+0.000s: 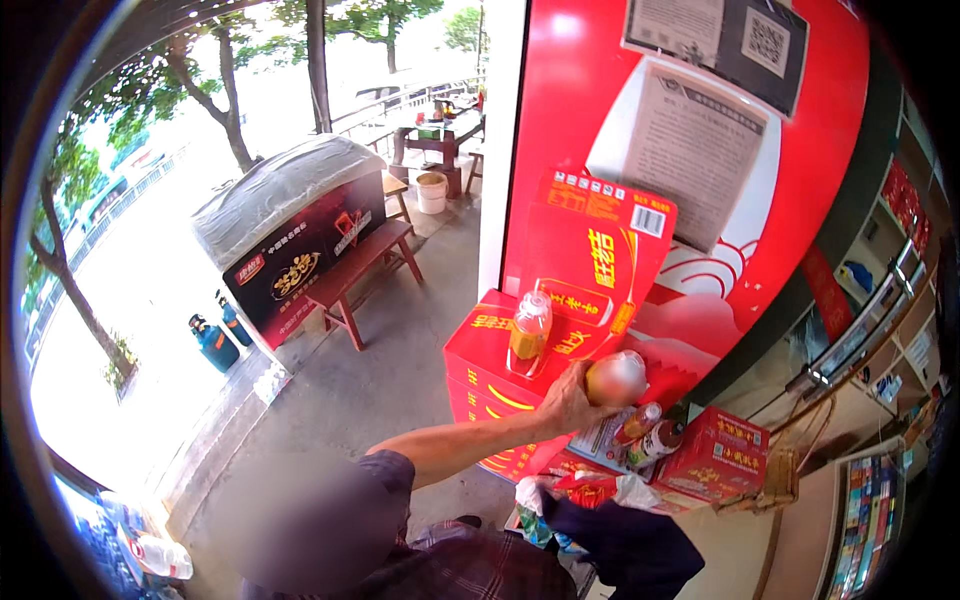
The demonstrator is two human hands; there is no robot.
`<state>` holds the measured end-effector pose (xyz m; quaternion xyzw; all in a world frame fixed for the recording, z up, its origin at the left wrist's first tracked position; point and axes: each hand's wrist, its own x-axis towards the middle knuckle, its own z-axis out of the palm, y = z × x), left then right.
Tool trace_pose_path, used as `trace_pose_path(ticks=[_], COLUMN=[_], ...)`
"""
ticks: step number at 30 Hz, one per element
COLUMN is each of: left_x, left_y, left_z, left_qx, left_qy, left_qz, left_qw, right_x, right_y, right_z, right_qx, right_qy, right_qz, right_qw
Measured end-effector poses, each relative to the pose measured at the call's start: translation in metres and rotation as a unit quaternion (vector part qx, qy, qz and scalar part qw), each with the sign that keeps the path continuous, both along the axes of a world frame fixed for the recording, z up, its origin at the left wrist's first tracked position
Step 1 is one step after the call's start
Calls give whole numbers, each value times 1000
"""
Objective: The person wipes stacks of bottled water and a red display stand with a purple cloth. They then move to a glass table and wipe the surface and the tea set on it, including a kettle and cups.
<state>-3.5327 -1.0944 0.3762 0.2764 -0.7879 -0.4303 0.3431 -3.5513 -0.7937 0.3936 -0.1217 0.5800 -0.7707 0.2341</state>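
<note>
Neither my left hand nor my right hand is in view. Before me, another person in a dark plaid shirt [480,562] reaches out an arm. That person's hand [568,401] grips a rounded bottle [616,379], partly blurred, by its side. Upright on a red beverage carton [480,345] stands a clear plastic bottle [531,330] of amber liquid. Close below the hand are a smaller bottle [637,424] with reddish-orange contents and a dark-capped bottle [655,444]. A dark blue cloth [622,536] hangs beside plastic bags [589,491].
A red panel [559,112] with posted notices rises behind the cartons. Another red box [716,456] sits to the right. A red wooden bench [367,262] stands by a covered stall counter [300,247]. Farther out are a white bucket [431,193] and gas cylinders [214,343].
</note>
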Motion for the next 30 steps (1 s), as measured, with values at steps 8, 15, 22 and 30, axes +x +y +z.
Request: trace_pose_path(ticks=[8, 15, 22, 30], left_x=[-33, 6, -49, -187], left_y=[-53, 20, 89, 26], left_z=[-47, -58, -118, -222], left_qx=[35, -198, -69, -119], left_qy=[37, 62, 8, -84], left_qz=[185, 201, -187, -70], left_qw=[981, 957, 980, 987], right_x=[2, -23, 3, 53], right_y=[2, 57, 105, 130], right_z=[-9, -1, -4, -12], right_qx=[58, 102, 174, 282], right_qy=[52, 138, 153, 142], right_qz=[-4, -133, -203, -214], right_qw=[997, 976, 951, 924])
